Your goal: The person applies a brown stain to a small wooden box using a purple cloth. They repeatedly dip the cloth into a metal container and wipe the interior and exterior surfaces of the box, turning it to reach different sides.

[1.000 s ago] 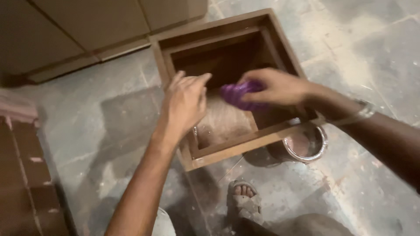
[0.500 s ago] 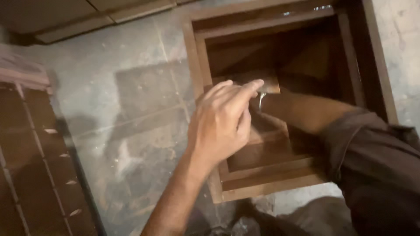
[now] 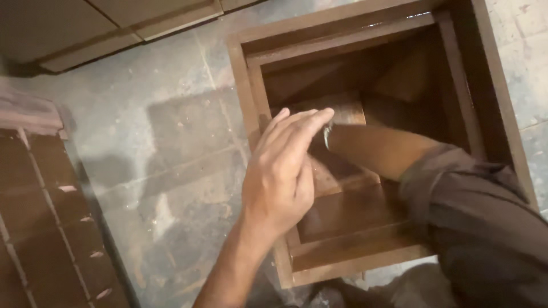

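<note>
One square wooden box frame (image 3: 365, 142) fills the upper right, on the stone floor (image 3: 165, 142). One left hand (image 3: 282, 171) rests on its left edge, fingers (image 3: 302, 122) straight and together, gripping nothing. The right arm (image 3: 382, 149) reaches inside; its hand is hidden, so its fingers cannot be judged. Open floor lies to the left.

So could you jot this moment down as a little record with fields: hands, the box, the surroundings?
Left hand: left hand, open, fingers together, resting over the box's left wall
Right hand: hidden; right forearm reaches down inside the box
Wrist: metal bangle by the left fingertips
Box: brown wooden box, open-topped, stepped inner frame
Floor: grey stone floor
Left edge: reddish-brown tiled surface
</note>
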Demonstrator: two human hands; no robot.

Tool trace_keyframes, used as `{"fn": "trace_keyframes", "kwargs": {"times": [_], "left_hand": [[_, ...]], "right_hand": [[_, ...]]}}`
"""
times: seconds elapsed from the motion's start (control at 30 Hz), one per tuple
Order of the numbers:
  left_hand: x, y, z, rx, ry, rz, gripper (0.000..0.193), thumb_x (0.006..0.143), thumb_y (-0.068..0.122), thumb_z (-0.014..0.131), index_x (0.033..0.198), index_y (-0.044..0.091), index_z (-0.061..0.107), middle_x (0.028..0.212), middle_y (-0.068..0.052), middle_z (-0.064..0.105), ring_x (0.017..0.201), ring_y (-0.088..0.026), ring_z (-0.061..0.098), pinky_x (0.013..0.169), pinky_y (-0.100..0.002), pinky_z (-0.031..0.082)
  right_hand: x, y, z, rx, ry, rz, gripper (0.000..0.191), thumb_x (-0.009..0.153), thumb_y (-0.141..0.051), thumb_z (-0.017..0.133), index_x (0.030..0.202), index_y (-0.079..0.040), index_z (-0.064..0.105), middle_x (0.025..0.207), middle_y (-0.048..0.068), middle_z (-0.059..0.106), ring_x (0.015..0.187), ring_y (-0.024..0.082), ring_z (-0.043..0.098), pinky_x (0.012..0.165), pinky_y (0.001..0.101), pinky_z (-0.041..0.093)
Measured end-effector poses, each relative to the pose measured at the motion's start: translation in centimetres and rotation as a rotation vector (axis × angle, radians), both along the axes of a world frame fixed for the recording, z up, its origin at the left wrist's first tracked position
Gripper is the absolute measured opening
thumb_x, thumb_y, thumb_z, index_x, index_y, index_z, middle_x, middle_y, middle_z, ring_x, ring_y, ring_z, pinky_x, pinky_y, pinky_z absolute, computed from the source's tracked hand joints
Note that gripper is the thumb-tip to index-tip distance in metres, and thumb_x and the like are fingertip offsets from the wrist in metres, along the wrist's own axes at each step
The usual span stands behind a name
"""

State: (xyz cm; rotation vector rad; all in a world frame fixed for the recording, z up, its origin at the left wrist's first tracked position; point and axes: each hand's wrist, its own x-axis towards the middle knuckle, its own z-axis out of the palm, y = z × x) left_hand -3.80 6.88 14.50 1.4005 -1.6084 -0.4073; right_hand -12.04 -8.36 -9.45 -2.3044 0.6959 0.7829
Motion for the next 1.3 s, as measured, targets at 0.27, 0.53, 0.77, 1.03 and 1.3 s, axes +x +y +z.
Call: {"fn": "trace_keyframes", "kwargs": {"times": [0.27,0.53,0.77,1.03,1.3], "left_hand": [[-0.5,-0.3,-0.3,0.046,-0.132,0.040,0.054,0.085,-0.013,0.051,0.137,-0.001,0.058,0.125,-0.020,0.068,0.128,-0.035,0.062,0.123,-0.053,0.039],[-0.3,-0.1,-0.3,0.022,-0.080,0.032,0.052,0.083,-0.010,0.056,0.134,0.000,0.060,0.121,-0.017,0.070,0.125,-0.034,0.063,0.121,-0.054,0.039],[-0.1,0.0,0.0,0.001,-0.117,0.021,0.053,0.080,-0.007,0.059,0.133,0.000,0.060,0.121,-0.018,0.069,0.123,-0.034,0.062,0.120,-0.054,0.038],[-0.2,0.0,-0.7,0.017,-0.123,0.009,0.046,0.083,-0.006,0.061,0.129,0.000,0.063,0.118,-0.016,0.071,0.121,-0.032,0.065,0.121,-0.053,0.039],[0.0,0.0,-0.8,-0.017,-0.084,0.027,0.043,0.084,-0.004,0.061,0.128,-0.001,0.063,0.116,-0.016,0.071,0.119,-0.031,0.066,0.122,-0.053,0.038]], "right_hand": [[-3.0,-4.0,-1.9,-0.226,0.191,-0.085,0.044,0.091,-0.020,0.065,0.133,-0.009,0.057,0.109,0.011,0.075,0.093,0.023,0.074,0.084,0.0361,0.058],[-6.6,2.0,1.0,-0.163,0.131,-0.075,0.044,0.092,-0.020,0.064,0.134,-0.010,0.056,0.109,0.011,0.074,0.092,0.023,0.074,0.084,0.0364,0.058],[-6.2,3.6,2.1,-0.046,0.069,-0.041,0.045,0.092,-0.019,0.063,0.136,-0.010,0.055,0.109,0.011,0.074,0.091,0.023,0.073,0.083,0.0367,0.058],[-4.0,0.9,-0.3,-0.037,0.096,-0.068,0.045,0.093,-0.018,0.062,0.137,-0.011,0.054,0.109,0.011,0.074,0.091,0.023,0.073,0.083,0.0370,0.058],[-5.6,1.2,1.9,-0.040,0.090,-0.046,0.046,0.094,-0.017,0.061,0.138,-0.012,0.053,0.109,0.011,0.073,0.090,0.023,0.073,0.083,0.0373,0.058]]}}
